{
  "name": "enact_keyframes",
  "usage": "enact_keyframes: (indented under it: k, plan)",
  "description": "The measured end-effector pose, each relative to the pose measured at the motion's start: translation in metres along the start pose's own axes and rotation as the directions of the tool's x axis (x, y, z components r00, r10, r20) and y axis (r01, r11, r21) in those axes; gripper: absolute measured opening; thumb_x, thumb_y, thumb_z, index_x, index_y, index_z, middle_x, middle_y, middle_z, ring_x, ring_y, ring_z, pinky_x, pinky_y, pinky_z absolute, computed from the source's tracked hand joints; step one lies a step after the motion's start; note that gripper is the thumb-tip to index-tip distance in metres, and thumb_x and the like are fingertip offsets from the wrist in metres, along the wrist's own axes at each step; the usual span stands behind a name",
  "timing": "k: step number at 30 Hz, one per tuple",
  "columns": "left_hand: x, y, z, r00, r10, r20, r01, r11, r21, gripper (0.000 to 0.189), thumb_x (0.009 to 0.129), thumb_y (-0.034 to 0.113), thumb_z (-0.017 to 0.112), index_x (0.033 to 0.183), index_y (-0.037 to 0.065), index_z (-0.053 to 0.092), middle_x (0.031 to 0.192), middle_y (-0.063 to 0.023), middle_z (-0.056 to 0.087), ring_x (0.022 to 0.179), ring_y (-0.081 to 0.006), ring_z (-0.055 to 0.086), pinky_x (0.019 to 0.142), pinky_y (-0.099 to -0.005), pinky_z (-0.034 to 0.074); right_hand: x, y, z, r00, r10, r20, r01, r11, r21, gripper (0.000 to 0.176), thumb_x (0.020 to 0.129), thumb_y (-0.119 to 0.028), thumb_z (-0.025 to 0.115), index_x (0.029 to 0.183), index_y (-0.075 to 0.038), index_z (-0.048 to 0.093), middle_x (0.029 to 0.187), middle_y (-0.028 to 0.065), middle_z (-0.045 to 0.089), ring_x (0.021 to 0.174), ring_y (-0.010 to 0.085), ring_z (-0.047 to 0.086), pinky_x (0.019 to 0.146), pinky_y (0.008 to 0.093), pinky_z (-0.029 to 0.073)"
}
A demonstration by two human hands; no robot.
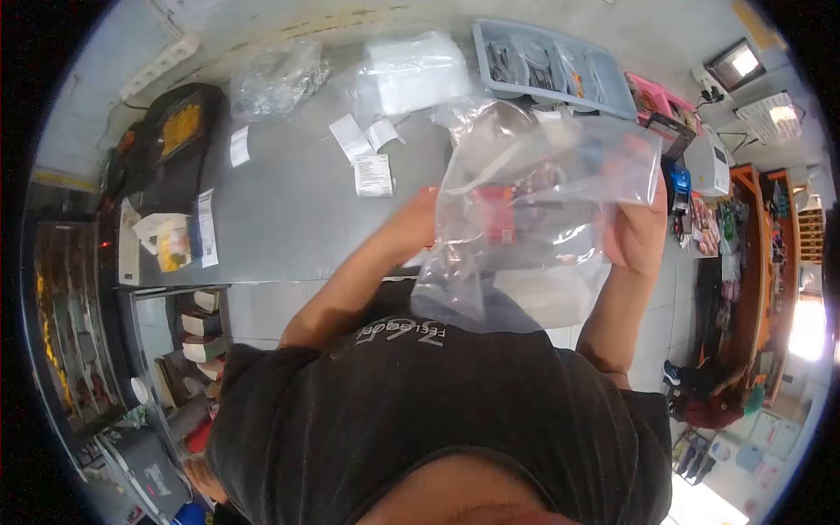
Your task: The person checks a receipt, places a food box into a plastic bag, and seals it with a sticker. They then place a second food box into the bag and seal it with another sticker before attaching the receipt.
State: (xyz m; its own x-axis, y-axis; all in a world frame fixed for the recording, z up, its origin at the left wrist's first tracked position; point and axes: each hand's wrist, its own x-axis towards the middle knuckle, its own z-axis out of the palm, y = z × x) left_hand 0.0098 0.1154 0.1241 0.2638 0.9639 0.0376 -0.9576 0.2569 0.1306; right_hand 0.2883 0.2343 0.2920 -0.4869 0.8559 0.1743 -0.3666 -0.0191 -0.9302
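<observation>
A large clear plastic bag [542, 280] hangs in front of my chest, over the table's front edge. My right hand [637, 232] is closed round the bag's right side near its top, and its fingers show blurred through the plastic. My left hand [422, 220] is at the bag's left side, with its fingertips hidden behind the film. It grips a red box [495, 214] with a small barcode label, which shows through the bag. Just behind the bag, more crumpled clear plastic [490, 118] lies on the table.
On the grey table [280, 210] lie paper receipts [374, 175], a stack of clear bags [416, 74] and crumpled plastic [276, 79]. A blue-grey tray [630, 101] of small items stands at the back. A black backpack [179, 140] is at left. Another person [704, 394] is at right.
</observation>
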Motion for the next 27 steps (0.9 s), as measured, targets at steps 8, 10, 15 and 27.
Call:
enact_keyframes:
  k: [8, 10, 15, 27]
  plan:
    - [0.041, -0.025, 0.070, 0.946, -0.283, 0.155, 0.274, 0.958, 0.079, 0.046, 0.099, 0.015, 0.068, 0.142, 0.006, 0.053, 0.134, -0.0138, 0.063, 0.123, -0.0226, 0.063, 0.099, -0.0375, 0.055, -0.036, -0.027, -0.019, 0.947, -0.045, -0.319, -0.054, 0.954, -0.296, 0.047, 0.095, -0.003, 0.068, 0.140, 0.000, 0.054, 0.111, 0.0067, 0.071, 0.079, 0.0034, 0.061, 0.065, 0.0182, 0.050]
    - [0.040, -0.010, 0.081, 0.973, -0.202, 0.111, 0.167, 0.950, 0.265, 0.045, 0.099, 0.016, 0.068, 0.140, 0.005, 0.054, 0.135, -0.0153, 0.062, 0.125, -0.0242, 0.063, 0.100, -0.0390, 0.056, -0.049, -0.032, -0.030, 0.918, -0.050, -0.393, -0.076, 0.951, -0.299, 0.043, 0.097, -0.002, 0.066, 0.138, 0.000, 0.056, 0.109, 0.0073, 0.070, 0.074, 0.0044, 0.059, 0.060, 0.0187, 0.049]
    - [0.045, 0.012, 0.074, 0.998, 0.002, 0.068, -0.058, 0.546, 0.836, 0.047, 0.096, 0.004, 0.069, 0.139, 0.005, 0.049, 0.135, -0.0156, 0.060, 0.123, -0.0200, 0.061, 0.100, -0.0388, 0.056, -0.055, -0.019, -0.099, 0.790, -0.302, -0.534, 0.107, 0.925, -0.366, 0.040, 0.098, -0.006, 0.066, 0.136, 0.002, 0.055, 0.116, 0.0111, 0.069, 0.095, 0.0175, 0.066, 0.079, 0.0306, 0.058]
    - [0.064, -0.087, 0.091, 0.978, 0.192, 0.083, -0.194, 0.689, 0.698, 0.086, 0.091, -0.014, 0.058, 0.166, 0.017, 0.027, 0.165, -0.0047, 0.036, 0.124, -0.0247, 0.065, 0.083, -0.0376, 0.066, -0.128, 0.117, -0.174, 0.837, 0.418, 0.354, -0.493, 0.294, 0.819, 0.082, 0.106, -0.066, 0.035, 0.152, 0.002, 0.042, 0.153, 0.0220, 0.050, 0.138, 0.0359, 0.052, 0.116, 0.0504, 0.043]
